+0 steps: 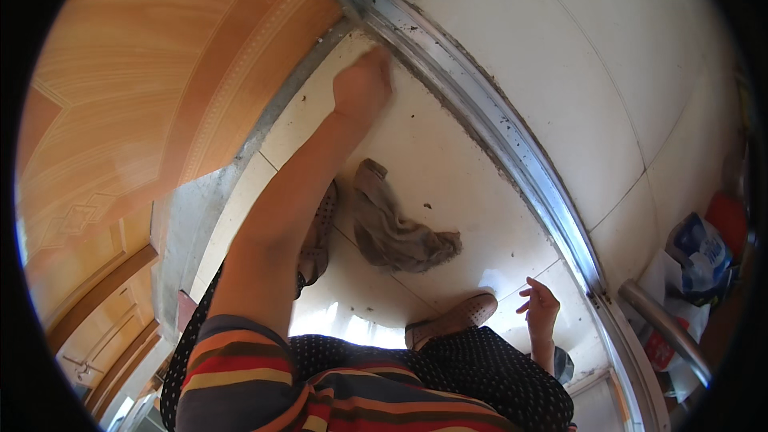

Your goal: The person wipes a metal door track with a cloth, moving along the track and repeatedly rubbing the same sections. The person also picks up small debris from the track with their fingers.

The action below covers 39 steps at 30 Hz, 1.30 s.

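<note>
A crumpled brown cloth (399, 228) lies on the tiled floor in front of me, between my shoes. My left hand (364, 79) reaches far forward to the floor beside the metal sliding-door track (480, 102), near its corner with the wall. It is blurred and its fingers are turned away, so whether it holds something is hidden. Low on the right, my right hand (539, 306) hovers near my knee with its fingers apart and nothing in it. Small dark bits of debris (427, 206) are scattered on the tiles and along the track.
Orange-brown wood panelling (180, 72) rises on the left above a grey base strip. Beyond the track, more tiled floor (558, 72) stretches right. Plastic packages (699, 252) and a metal tube (666, 333) are at the far right. Perforated shoes (459, 318) are on my feet.
</note>
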### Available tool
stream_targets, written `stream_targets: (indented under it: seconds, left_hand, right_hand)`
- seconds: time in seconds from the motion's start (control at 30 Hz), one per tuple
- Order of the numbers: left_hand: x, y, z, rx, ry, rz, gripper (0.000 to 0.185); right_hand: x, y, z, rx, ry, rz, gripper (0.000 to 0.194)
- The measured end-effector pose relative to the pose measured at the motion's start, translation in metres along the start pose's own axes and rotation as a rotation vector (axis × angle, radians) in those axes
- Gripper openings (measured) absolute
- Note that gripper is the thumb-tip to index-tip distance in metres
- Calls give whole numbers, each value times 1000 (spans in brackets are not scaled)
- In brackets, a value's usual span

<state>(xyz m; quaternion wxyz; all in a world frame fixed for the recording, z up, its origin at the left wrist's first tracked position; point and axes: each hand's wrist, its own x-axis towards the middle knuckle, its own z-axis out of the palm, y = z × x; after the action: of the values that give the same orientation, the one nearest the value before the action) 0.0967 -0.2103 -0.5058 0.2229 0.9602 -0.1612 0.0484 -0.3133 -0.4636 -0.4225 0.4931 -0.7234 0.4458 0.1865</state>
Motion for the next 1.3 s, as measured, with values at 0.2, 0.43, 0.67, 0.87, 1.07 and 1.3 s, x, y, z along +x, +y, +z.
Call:
stream_targets:
  seconds: [0.2, 0.43, 0.67, 0.87, 1.07, 1.3]
  left_hand:
    - [-25, -7, -80, 99, -480, 83, 18]
    - [-84, -8, -236, 143, -1030, 9, 28]
    - [-116, -2, -208, -250, -959, -15, 16]
    - [-94, 15, -182, -404, -1041, -48, 15]
    - [-75, 24, -178, -433, -953, 33, 16]
    - [-75, -2, -205, -108, -904, 5, 17]
  right_hand:
    - [-3, -72, -16, -328, -371, -338, 26]
    - [47, -115, 78, -589, -351, -994, 21]
    - [-14, -110, 88, -84, -589, -589, 20]
    - [-121, -105, -67, 362, -795, -203, 37]
    - [-193, -42, -113, 1450, -96, -324, 29]
    - [-38, 68, -115, 1017, 746, 35, 30]
